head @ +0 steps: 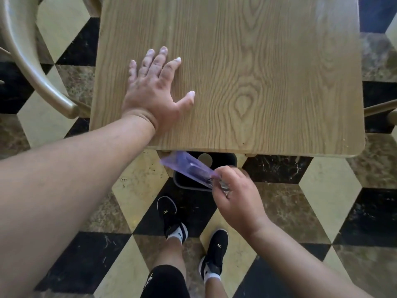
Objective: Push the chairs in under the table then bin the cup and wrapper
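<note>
Wrapper (189,168), purple, blurred, held over dark bin (182,181) that sits on the floor partly under table (257,72) near edge. Far left: chair (32,61) beside table. Left hand (154,89) flat on tabletop, fingers spread, gripping nothing. Right hand (236,198) pinched closed on the wrapper's end.

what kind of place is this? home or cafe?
Probably a cafe or small eatery, though it could be a home dining area. Cues: a small wood-grain table, a bentwood-style chair beside it, a patterned marble-look tiled floor, and a dark bin tucked under the table's edge.
</note>
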Demonstrator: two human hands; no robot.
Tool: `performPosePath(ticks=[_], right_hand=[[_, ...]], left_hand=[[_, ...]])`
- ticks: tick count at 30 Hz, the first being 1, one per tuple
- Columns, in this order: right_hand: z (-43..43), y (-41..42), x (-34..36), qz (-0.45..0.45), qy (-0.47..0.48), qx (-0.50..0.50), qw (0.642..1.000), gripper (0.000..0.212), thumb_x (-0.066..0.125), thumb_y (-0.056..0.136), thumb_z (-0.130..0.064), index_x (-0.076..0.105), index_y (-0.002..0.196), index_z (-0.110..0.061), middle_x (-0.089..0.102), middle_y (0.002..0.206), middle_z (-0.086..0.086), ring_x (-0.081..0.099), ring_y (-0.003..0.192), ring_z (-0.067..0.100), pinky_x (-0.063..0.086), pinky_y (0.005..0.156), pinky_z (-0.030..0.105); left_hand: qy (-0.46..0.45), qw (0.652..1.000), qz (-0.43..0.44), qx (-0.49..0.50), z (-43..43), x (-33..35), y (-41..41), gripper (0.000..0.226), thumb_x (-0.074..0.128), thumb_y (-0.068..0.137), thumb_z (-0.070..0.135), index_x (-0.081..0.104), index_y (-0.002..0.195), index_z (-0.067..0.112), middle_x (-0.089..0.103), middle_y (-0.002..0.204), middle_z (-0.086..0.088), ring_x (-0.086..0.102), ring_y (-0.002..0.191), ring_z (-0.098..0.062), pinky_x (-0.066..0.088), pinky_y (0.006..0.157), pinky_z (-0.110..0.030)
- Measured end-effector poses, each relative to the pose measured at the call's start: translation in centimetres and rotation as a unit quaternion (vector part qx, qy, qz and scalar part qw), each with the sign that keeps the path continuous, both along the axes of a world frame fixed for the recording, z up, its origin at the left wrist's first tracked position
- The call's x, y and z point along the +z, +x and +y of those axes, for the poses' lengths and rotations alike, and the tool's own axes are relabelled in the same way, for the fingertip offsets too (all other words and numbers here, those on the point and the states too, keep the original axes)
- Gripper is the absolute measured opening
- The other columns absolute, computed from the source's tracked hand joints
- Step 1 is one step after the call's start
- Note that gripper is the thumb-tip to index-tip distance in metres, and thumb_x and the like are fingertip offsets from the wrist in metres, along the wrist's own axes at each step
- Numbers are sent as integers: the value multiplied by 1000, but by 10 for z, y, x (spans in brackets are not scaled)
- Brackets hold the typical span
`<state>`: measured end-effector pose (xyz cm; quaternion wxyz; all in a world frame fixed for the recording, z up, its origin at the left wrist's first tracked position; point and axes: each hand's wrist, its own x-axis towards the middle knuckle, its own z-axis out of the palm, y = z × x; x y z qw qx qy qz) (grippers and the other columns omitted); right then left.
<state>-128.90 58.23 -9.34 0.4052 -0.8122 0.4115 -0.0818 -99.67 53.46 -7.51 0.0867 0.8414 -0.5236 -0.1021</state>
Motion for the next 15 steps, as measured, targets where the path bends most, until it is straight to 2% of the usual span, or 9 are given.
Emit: performPosePath(ticks=[3, 5, 8, 10, 13, 15], right_hand=[[1, 3, -26, 49, -44, 28, 997, 5, 63, 98, -21, 58, 98, -21, 60, 92, -6, 56, 82, 23, 42, 62, 35], [-4, 6, -46, 84, -34, 53, 994, 4, 61, 101, -23, 60, 103, -19, 59, 95, -5, 57, 83, 24, 43, 63, 37], [-11, 8, -73, 173, 12, 100, 980, 32, 61, 102, -29, 56, 133, -20, 60, 124, -1, 58, 110, 26, 52, 85, 41], [-13, 9, -78, 215, 21, 145, 966, 44, 58, 103, -32, 47, 144, -21, 56, 135, 2, 55, 120, 28, 52, 96, 43], [-14, 19, -57, 189, 22, 182, 965, 40, 50, 105, -33, 52, 144, -24, 58, 133, 0, 52, 121, 24, 49, 97, 38], [-16, 26, -27, 139, 9, 191, 972, 34, 50, 105, -31, 61, 135, -22, 65, 125, -1, 56, 116, 24, 51, 91, 38]], left_hand=[[0, 1000, -3, -1, 0, -1, 0, 85, 40, 90, 76, 32, 162, 30, 15, 176, -2, 2, 162, -23, -4, 128, -55], [3, 1000, -2, -2, 0, -1, 1, 85, 40, 90, 76, 31, 162, 30, 14, 176, -2, 2, 162, -23, -4, 128, -55], [3, 1000, -2, -3, 0, -3, 2, 86, 40, 91, 77, 31, 162, 30, 14, 176, -3, 1, 162, -23, -4, 128, -56], [5, 1000, -4, -2, 1, -3, 1, 86, 40, 91, 77, 31, 162, 30, 14, 176, -3, 1, 162, -23, -4, 128, -56], [8, 1000, -4, -7, 1, -3, 1, 85, 40, 91, 77, 30, 163, 31, 14, 176, -3, 1, 162, -23, -4, 128, -56], [10, 1000, -7, -11, 2, -2, 0, 86, 40, 91, 77, 30, 163, 29, 14, 176, -4, 1, 162, -23, -4, 128, -56]])
